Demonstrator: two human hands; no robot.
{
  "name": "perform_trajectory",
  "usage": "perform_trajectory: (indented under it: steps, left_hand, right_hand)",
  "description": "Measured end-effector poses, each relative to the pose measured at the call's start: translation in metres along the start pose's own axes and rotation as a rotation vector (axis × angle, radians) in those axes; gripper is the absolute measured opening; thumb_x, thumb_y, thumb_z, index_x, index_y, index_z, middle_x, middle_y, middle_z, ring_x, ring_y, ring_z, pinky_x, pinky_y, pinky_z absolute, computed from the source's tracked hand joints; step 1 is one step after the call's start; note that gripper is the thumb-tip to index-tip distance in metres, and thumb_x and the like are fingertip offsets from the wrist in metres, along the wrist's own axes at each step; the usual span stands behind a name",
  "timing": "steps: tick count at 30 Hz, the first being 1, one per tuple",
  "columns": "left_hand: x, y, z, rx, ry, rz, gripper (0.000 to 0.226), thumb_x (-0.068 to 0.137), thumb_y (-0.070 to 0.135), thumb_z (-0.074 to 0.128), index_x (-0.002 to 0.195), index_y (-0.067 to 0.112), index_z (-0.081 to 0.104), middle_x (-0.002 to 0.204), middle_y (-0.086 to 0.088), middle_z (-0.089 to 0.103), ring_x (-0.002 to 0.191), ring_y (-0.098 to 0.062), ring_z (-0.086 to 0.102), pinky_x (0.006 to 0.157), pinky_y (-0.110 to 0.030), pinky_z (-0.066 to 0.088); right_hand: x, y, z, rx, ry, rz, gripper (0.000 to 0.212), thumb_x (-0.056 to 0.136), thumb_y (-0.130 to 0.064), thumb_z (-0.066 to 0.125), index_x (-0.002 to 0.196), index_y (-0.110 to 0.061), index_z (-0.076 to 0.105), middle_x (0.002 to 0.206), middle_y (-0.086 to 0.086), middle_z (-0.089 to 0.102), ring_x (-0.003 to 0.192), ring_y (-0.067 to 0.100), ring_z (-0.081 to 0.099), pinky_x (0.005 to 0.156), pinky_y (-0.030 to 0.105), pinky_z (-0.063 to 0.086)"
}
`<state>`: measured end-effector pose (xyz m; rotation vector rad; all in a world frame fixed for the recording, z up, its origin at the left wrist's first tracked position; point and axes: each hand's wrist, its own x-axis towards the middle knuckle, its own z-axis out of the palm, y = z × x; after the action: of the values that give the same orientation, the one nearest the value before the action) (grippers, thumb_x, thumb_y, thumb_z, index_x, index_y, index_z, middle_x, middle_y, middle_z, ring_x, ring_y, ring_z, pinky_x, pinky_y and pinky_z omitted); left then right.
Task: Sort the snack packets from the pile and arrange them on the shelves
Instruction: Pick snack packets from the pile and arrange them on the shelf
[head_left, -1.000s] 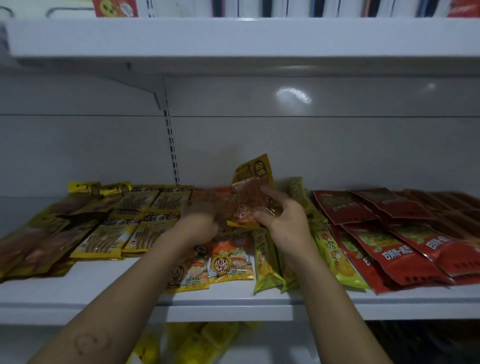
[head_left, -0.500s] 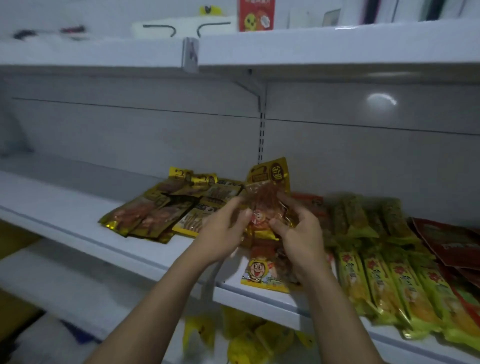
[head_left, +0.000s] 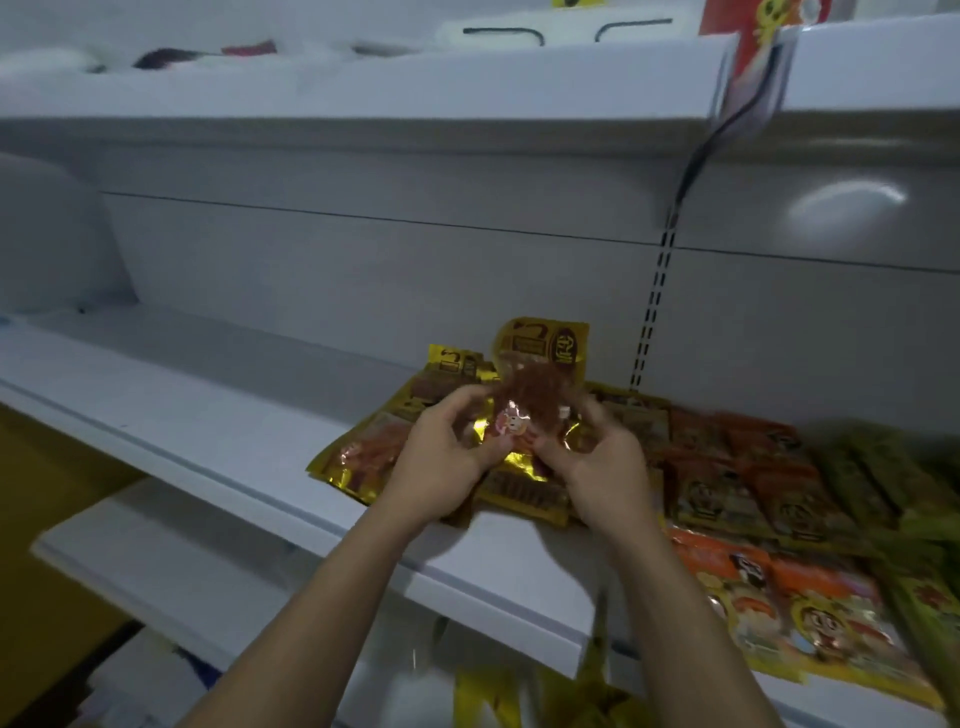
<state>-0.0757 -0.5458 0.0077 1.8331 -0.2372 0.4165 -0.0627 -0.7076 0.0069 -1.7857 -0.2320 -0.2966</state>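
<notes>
Left hand (head_left: 441, 467), right hand (head_left: 605, 470) — fingers pinching gold packet (head_left: 537, 387); bare shelf (head_left: 208, 395) stretches leftward

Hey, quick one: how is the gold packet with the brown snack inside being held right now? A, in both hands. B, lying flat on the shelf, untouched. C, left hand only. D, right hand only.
A: the left hand and the right hand each pinch a side of the gold packet, upright above the shelf.

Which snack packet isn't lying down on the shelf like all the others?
The gold packet with brown snack inside. The left hand and right hand hold it upright above the shelf, while the other packets lie flat.
</notes>
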Motion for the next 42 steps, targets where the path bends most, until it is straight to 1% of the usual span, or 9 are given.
perform_trajectory:
  steps: [4,8,10,15,20,24,31,36,42]
  left_hand:
    - [0.038,-0.019,-0.04,0.043,-0.018,-0.018,0.04,0.082,0.017,0.078,0.111,0.04,0.062,0.1,0.014,0.071,0.09,-0.006,0.067,0.08,-0.025,0.054]
    - [0.082,-0.035,-0.074,0.091,-0.046,0.009,0.035,0.084,0.021,0.076,0.118,0.018,0.066,0.096,0.009,0.069,0.084,-0.002,0.064,0.07,-0.006,0.046]
    - [0.102,-0.048,-0.092,0.176,-0.027,-0.005,0.033,0.086,0.019,0.074,0.118,0.017,0.067,0.1,0.007,0.068,0.077,0.003,0.062,0.065,-0.004,0.043]
    - [0.148,-0.081,-0.131,0.548,-0.255,-0.064,0.021,0.092,0.05,0.056,0.112,0.045,0.056,0.131,0.007,0.057,0.114,-0.016,0.057,0.101,-0.035,0.042]
    - [0.171,-0.101,-0.128,0.849,-0.471,-0.009,0.036,0.1,0.04,0.046,0.132,0.025,0.053,0.136,-0.002,0.052,0.132,-0.028,0.042,0.108,-0.045,0.021]
    - [0.173,-0.122,-0.12,0.768,-0.441,0.051,0.029,0.099,0.044,0.044,0.123,0.04,0.06,0.126,0.007,0.06,0.126,-0.022,0.047,0.101,-0.045,0.022]
    - [0.171,-0.122,-0.119,0.675,-0.391,0.04,0.029,0.098,0.041,0.049,0.126,0.042,0.058,0.135,0.005,0.055,0.133,-0.023,0.039,0.107,-0.044,0.019]
    - [0.162,-0.107,-0.126,0.684,-0.355,0.054,0.025,0.1,0.042,0.045,0.121,0.046,0.057,0.136,0.004,0.055,0.133,-0.023,0.039,0.107,-0.041,0.019]
    - [0.137,-0.094,-0.127,0.72,-0.33,0.033,0.013,0.101,0.044,0.044,0.099,0.057,0.044,0.128,0.007,0.059,0.128,-0.021,0.045,0.106,-0.039,0.02]
  right_hand:
    - [0.03,-0.011,0.039,-0.135,0.015,-0.026,0.048,0.084,-0.027,0.077,0.13,-0.029,0.062,0.119,-0.011,0.066,0.109,0.01,0.06,0.081,0.02,0.05]
    - [0.073,-0.024,0.076,-0.302,0.017,0.05,0.056,0.088,-0.035,0.071,0.141,-0.031,0.051,0.142,-0.006,0.053,0.127,0.02,0.051,0.102,0.039,0.047]
    - [0.091,-0.027,0.089,-0.348,0.049,0.082,0.055,0.09,-0.032,0.07,0.141,-0.025,0.052,0.145,-0.004,0.049,0.132,0.022,0.046,0.102,0.035,0.043]
    - [0.12,-0.022,0.106,-0.446,0.044,0.191,0.038,0.091,-0.015,0.069,0.128,-0.017,0.062,0.126,0.0,0.059,0.112,0.022,0.056,0.079,0.022,0.039]
    - [0.144,-0.002,0.121,-0.624,-0.046,0.319,0.011,0.087,-0.012,0.071,0.091,-0.023,0.072,0.099,0.0,0.066,0.081,0.015,0.059,0.056,0.021,0.044]
    - [0.15,0.015,0.13,-0.954,-0.083,0.366,0.027,0.086,-0.022,0.06,0.099,0.0,0.069,0.107,0.018,0.068,0.096,0.034,0.065,0.069,0.036,0.051]
    - [0.152,0.014,0.143,-1.08,-0.07,0.48,0.028,0.085,-0.04,0.057,0.077,-0.014,0.047,0.111,0.022,0.053,0.122,0.041,0.051,0.089,0.048,0.046]
    - [0.136,-0.003,0.137,-1.069,-0.093,0.452,0.044,0.092,-0.041,0.051,0.128,-0.017,0.053,0.146,0.018,0.036,0.137,0.042,0.029,0.113,0.054,0.025]
    - [0.113,0.007,0.117,-1.019,-0.015,0.384,0.06,0.092,-0.06,0.045,0.143,-0.028,0.044,0.149,0.009,0.04,0.139,0.037,0.031,0.115,0.055,0.025]
